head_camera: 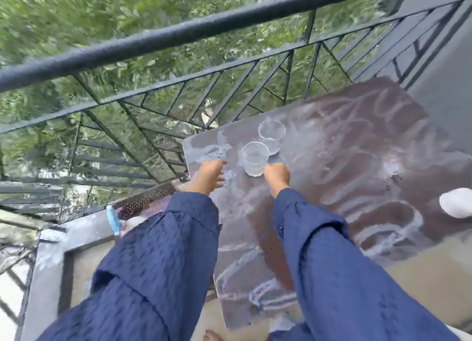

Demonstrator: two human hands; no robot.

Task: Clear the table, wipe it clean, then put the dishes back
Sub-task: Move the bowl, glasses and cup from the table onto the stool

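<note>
Two clear ribbed glasses stand on the wet, streaked dark table (pixel 357 177) near its far left corner: a near glass (pixel 255 158) and a far glass (pixel 271 135) just behind it. My right hand (pixel 277 174) sits against the near glass's right side low down, fingers curled; blur hides how firm the hold is. My left hand (pixel 209 173) rests on the table's left edge, apart from the glass, holding nothing. Both arms wear blue sleeves.
A white rounded object (pixel 457 202) lies at the table's right side. A black metal railing (pixel 178 31) runs behind and to the left, with greenery beyond. A light blue item (pixel 113 219) sits on the ledge by a patterned thing at lower left.
</note>
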